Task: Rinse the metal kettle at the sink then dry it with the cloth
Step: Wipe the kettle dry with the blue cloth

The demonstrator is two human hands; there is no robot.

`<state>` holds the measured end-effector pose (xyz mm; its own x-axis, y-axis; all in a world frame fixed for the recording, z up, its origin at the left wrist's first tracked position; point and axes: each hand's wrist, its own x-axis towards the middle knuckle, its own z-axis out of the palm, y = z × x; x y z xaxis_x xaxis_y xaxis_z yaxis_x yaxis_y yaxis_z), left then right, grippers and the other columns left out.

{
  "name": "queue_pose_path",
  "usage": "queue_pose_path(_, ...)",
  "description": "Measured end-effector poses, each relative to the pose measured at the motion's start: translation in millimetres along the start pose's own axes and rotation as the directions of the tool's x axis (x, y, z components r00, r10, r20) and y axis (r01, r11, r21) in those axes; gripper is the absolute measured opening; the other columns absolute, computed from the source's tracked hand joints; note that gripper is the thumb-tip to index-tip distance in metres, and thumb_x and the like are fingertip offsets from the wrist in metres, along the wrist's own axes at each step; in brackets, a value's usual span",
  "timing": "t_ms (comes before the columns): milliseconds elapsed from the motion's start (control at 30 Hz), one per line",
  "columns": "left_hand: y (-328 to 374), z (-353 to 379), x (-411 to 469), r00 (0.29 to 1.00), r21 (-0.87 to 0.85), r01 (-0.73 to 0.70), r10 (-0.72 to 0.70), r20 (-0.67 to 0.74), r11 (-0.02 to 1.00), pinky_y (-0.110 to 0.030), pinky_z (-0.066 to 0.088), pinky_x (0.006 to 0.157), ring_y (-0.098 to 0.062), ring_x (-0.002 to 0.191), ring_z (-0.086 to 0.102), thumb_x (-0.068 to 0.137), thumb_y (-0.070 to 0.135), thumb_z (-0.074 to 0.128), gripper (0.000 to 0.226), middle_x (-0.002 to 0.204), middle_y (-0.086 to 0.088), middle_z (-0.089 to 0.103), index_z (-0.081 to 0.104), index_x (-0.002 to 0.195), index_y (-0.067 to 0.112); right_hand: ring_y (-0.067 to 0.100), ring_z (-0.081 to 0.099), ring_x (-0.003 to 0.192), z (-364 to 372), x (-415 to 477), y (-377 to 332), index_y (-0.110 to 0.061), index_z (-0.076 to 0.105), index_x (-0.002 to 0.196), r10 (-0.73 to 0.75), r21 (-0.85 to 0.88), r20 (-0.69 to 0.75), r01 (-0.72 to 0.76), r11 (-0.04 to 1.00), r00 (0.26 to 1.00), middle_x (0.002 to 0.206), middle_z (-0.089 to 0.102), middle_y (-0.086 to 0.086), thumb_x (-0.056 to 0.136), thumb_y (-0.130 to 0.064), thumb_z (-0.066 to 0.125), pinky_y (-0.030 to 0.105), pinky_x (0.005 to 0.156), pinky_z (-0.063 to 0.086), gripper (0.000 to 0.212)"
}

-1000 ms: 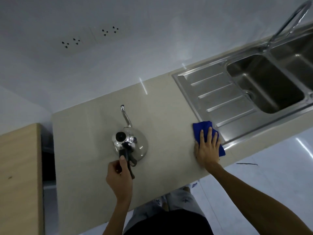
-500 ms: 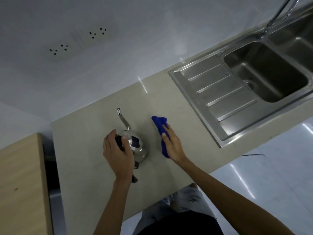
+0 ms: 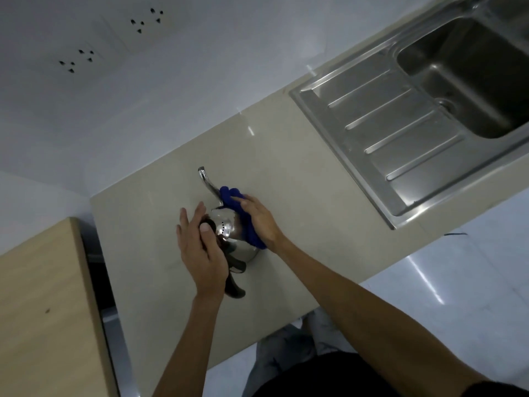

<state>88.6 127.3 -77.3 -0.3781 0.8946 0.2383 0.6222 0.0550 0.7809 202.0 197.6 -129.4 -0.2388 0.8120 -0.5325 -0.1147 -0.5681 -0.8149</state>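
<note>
The shiny metal kettle [image 3: 229, 227] stands on the beige counter [image 3: 286, 179], its thin spout pointing away from me and its black handle toward me. My left hand [image 3: 200, 247] lies over the kettle's lid and black knob, holding it down. My right hand [image 3: 257, 219] presses the blue cloth [image 3: 237, 204] against the kettle's right side, near the base of the spout. Part of the kettle body is hidden under both hands.
A steel sink [image 3: 469, 75] with a ribbed drainboard [image 3: 395, 133] is set into the counter at the right. A wooden surface [image 3: 43, 310] lies at the left, past a dark gap. Wall sockets [image 3: 114, 35] sit on the white wall behind. The counter's near edge runs below my arms.
My right hand carried the blue cloth from beside the drainboard leftward onto the kettle's side. My left hand moved from the handle up onto the lid.
</note>
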Motion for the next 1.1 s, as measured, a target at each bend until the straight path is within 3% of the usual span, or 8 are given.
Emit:
queue_pose_path(133, -6, 0, 2, 1.0, -0.169, -0.001, 0.001, -0.003, 0.986, -0.059, 0.024, 0.123, -0.018, 0.153, 0.03, 0.109, 0.023, 0.032, 0.038, 0.145, 0.027, 0.052, 0.05, 0.142, 0.025, -0.003, 0.038, 0.136, 20, -46, 3, -0.024, 0.055, 0.142, -0.314, -0.108, -0.038, 0.308, 0.945, 0.949, 0.144, 0.039, -0.025, 0.105, -0.024, 0.044, 0.025, 0.119, 0.029, 0.038)
queue_pose_path(267, -12, 1, 2, 1.0, -0.207, 0.017, -0.019, -0.005, 0.978, -0.058, 0.031, 0.12, -0.02, 0.153, 0.03, 0.108, 0.02, 0.033, 0.039, 0.146, 0.011, 0.054, 0.052, 0.142, 0.015, -0.003, 0.028, 0.141, 42, -77, 19, -0.029, 0.047, 0.146, -0.58, -0.275, -0.092, 0.539, 0.796, 0.81, 0.148, 0.02, -0.04, 0.106, -0.018, 0.042, 0.021, 0.118, 0.026, 0.041)
queue_pose_path(333, -11, 0, 1, 1.0, -0.219, 0.008, -0.009, -0.004, 0.976, -0.056, 0.033, 0.121, -0.022, 0.153, 0.031, 0.108, 0.016, 0.033, 0.039, 0.146, 0.009, 0.053, 0.051, 0.142, 0.012, -0.003, 0.036, 0.137, 39, -59, 22, -0.027, 0.053, 0.141, -0.534, -0.221, -0.157, 0.497, 0.839, 0.831, 0.148, 0.035, -0.026, 0.106, -0.016, 0.043, 0.02, 0.115, 0.03, 0.038)
queue_pose_path(533, -11, 2, 2, 1.0, -0.187, -0.027, 0.025, -0.011, 0.982, -0.06, 0.032, 0.119, -0.024, 0.152, 0.033, 0.108, 0.018, 0.033, 0.038, 0.144, 0.014, 0.054, 0.052, 0.141, 0.014, 0.019, 0.059, 0.086, -3, 28, -4, -0.001, 0.071, 0.111, 0.09, -0.094, -0.082, -0.097, 0.991, 0.993, 0.1, 0.068, 0.009, 0.098, -0.023, 0.045, 0.03, 0.079, 0.045, 0.036)
queue_pose_path(667, -11, 2, 3, 1.0, -0.211, -0.009, 0.009, -0.003, 0.977, -0.059, 0.034, 0.119, -0.023, 0.152, 0.034, 0.108, 0.016, 0.034, 0.039, 0.144, 0.011, 0.054, 0.053, 0.141, 0.01, 0.011, 0.047, 0.132, 18, -24, 4, -0.022, 0.062, 0.135, -0.215, -0.049, -0.142, 0.21, 0.976, 0.966, 0.148, 0.047, -0.002, 0.103, -0.02, 0.044, 0.022, 0.113, 0.035, 0.036)
queue_pose_path(833, -13, 1, 2, 1.0, -0.262, 0.03, -0.029, 0.008, 0.965, -0.057, 0.035, 0.119, -0.023, 0.152, 0.034, 0.107, 0.02, 0.035, 0.04, 0.146, 0.01, 0.053, 0.05, 0.143, 0.011, 0.016, 0.026, 0.149, 43, -91, 41, -0.028, 0.044, 0.149, -0.571, -0.291, -0.065, 0.532, 0.795, 0.818, 0.165, 0.017, 0.001, 0.106, -0.015, 0.044, 0.031, 0.12, 0.031, 0.045)
queue_pose_path(933, -11, 4, 4, 1.0, -0.28, 0.005, -0.004, 0.003, 0.96, -0.058, 0.035, 0.119, -0.022, 0.151, 0.035, 0.107, 0.02, 0.037, 0.04, 0.146, 0.018, 0.053, 0.048, 0.144, 0.01, 0.011, 0.029, 0.146, 35, -77, 34, -0.029, 0.047, 0.146, -0.604, -0.334, -0.054, 0.556, 0.761, 0.795, 0.16, 0.023, -0.005, 0.105, -0.018, 0.047, 0.023, 0.118, 0.029, 0.043)
queue_pose_path(1100, -12, 4, 2, 1.0, -0.322, 0.029, -0.028, 0.01, 0.946, -0.059, 0.028, 0.122, -0.019, 0.151, 0.036, 0.106, 0.021, 0.039, 0.041, 0.146, 0.03, 0.051, 0.046, 0.146, 0.014, 0.017, 0.048, 0.129, 39, -40, -6, -0.023, 0.059, 0.138, -0.505, -0.338, -0.12, 0.443, 0.83, 0.855, 0.141, 0.047, 0.0, 0.103, -0.038, 0.041, 0.044, 0.109, 0.044, 0.042)
